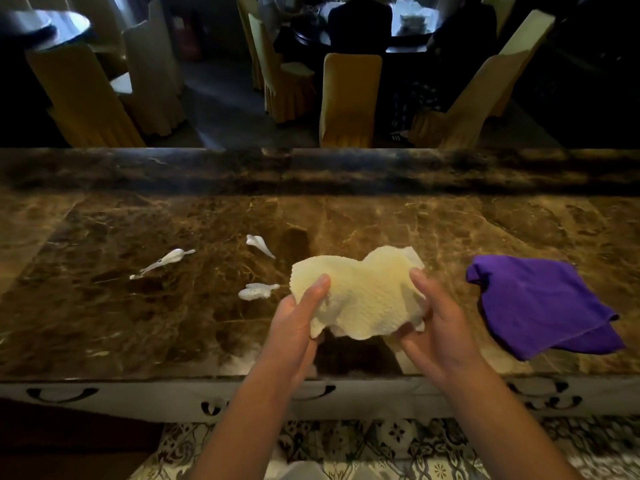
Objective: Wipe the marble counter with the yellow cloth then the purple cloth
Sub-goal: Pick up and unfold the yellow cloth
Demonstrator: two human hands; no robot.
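I hold the pale yellow textured cloth (363,292) in both hands, lifted a little above the brown marble counter (138,306). My left hand (294,323) grips its left edge with the thumb on top. At the cloth's right edge my right hand (440,327) pinches it. The purple cloth (540,306) lies folded on the counter to the right, apart from my hands. Three white smears of foam (166,259) (259,244) (258,291) sit on the marble to the left of the yellow cloth.
A raised marble ledge (311,171) runs along the counter's far side. Beyond it stand several chairs with yellow covers (349,98) and a dark round table with seated people. A white carved front panel (138,396) lies below the near edge.
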